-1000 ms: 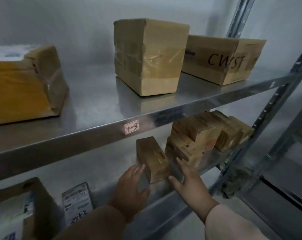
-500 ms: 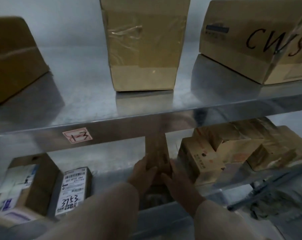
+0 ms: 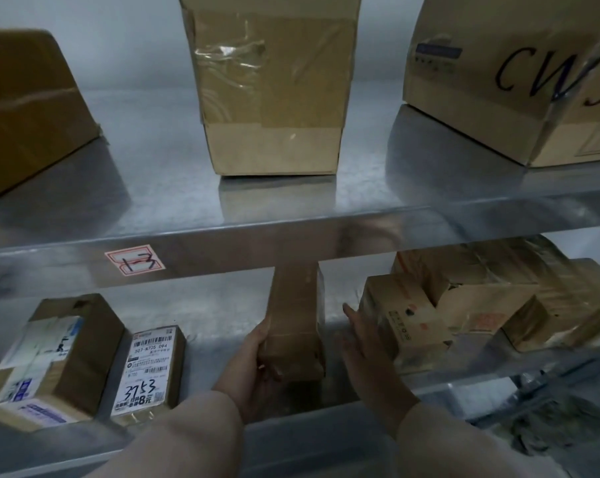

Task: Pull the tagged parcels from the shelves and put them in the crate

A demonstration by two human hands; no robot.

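As left hand grips, parcel stands

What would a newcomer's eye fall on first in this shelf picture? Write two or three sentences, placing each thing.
First, at the middle of the lower shelf, the left hand grips a slim brown parcel held upright, while the right hand is open just beside it. Next come the big box marked CWS at the right of the upper shelf, and the white-labelled parcel marked 3753 at lower left.
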